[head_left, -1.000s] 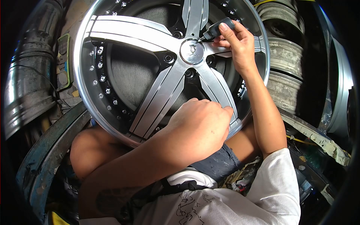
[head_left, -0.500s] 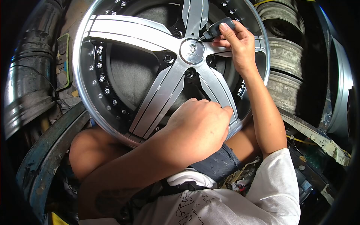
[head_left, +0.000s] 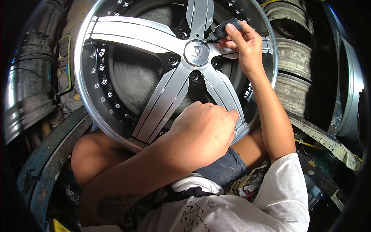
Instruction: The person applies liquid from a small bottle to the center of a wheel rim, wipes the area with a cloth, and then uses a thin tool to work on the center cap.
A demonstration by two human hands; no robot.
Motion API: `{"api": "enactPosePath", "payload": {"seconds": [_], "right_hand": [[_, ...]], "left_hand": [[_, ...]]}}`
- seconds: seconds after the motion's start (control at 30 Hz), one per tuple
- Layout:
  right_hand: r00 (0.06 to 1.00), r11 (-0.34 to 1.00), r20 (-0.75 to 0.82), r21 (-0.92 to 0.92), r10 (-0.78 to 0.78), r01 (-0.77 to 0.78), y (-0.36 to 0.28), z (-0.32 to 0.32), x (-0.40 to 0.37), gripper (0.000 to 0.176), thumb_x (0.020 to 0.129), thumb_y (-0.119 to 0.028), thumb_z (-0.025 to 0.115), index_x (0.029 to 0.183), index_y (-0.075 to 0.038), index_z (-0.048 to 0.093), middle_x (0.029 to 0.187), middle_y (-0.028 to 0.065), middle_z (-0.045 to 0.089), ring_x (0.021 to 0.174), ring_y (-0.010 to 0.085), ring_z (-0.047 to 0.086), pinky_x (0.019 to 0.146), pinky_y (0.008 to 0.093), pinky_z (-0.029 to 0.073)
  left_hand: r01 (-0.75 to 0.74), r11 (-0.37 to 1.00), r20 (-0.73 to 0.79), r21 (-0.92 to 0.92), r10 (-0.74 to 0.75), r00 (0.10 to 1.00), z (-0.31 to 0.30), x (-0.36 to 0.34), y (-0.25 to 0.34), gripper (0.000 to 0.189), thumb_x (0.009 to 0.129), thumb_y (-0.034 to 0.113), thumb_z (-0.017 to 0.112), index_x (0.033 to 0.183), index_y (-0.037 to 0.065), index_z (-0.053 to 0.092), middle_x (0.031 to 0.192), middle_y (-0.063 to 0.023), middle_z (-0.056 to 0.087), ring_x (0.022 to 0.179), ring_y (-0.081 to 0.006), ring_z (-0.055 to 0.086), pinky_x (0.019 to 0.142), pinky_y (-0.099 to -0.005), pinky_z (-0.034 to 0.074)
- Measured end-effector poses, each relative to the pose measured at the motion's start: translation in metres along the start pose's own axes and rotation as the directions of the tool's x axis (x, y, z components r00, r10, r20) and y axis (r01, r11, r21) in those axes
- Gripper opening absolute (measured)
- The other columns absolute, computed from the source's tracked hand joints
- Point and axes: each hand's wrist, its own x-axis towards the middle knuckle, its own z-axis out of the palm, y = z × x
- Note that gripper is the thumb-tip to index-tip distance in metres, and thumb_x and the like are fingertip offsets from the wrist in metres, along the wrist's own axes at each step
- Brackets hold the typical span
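A large silver and black wheel [head_left: 166, 79] lies tilted over my lap, with a round centre cap [head_left: 196, 54] where its spokes meet. My right hand [head_left: 244, 42] grips a small dark bottle [head_left: 224, 30], its thin tip at the upper right edge of the cap. Lower down, my left hand [head_left: 205, 129] is closed, back of the hand up, over the lower part of the wheel. Its fingertips are hidden, and so is anything they may hold.
Stacked worn rims [head_left: 290, 58] stand on the right, with another rim [head_left: 349, 89] beyond them. Shiny metal cylinders [head_left: 33, 73] line the left. A curved dark metal piece [head_left: 50, 147] lies at lower left, near my knee.
The wheel has shifted very slightly to the left. Both hands have kept nearly the same place and grip, and the bottle tip remains by the cap's edge.
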Motion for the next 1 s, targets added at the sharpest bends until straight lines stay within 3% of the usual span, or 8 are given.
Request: {"api": "enactPosePath", "payload": {"seconds": [0.63,0.73,1.0], "right_hand": [[1.000,1.000,0.006,0.004,0.000,0.000,0.0001,-0.0008,-0.0004,0.032,0.096,-0.027,0.076,0.108,0.002,0.070,0.088,0.0057,0.073,0.075,0.0103,0.069,0.070,0.0265,0.060],[1.000,1.000,-0.014,-0.019,0.002,-0.002,-0.0009,0.0003,-0.0013,0.026,0.098,-0.025,0.073,0.105,0.000,0.068,0.087,0.0088,0.073,0.075,0.0160,0.073,0.072,0.0265,0.061],[1.000,1.000,-0.011,-0.001,0.000,0.000,-0.0004,-0.0007,-0.0010,0.026,0.098,-0.025,0.073,0.105,0.000,0.068,0.088,0.0090,0.072,0.075,0.0161,0.072,0.074,0.0280,0.061]], "left_hand": [[-0.010,1.000,-0.018,0.019,0.010,1.000,0.0036,0.0005,0.0007,0.016,0.092,0.014,0.064,0.097,-0.001,0.066,0.086,-0.0197,0.070,0.083,-0.0398,0.070,0.076,-0.0505,0.056],[-0.010,1.000,-0.014,0.016,0.011,1.000,0.0036,0.0007,0.0011,0.016,0.092,0.014,0.065,0.097,-0.001,0.066,0.086,-0.0199,0.071,0.083,-0.0401,0.070,0.076,-0.0506,0.056],[-0.024,1.000,-0.032,0.006,0.024,0.999,0.0042,-0.0002,-0.0004,0.016,0.091,0.014,0.065,0.097,-0.001,0.065,0.086,-0.0204,0.070,0.082,-0.0408,0.070,0.076,-0.0508,0.056]]}}
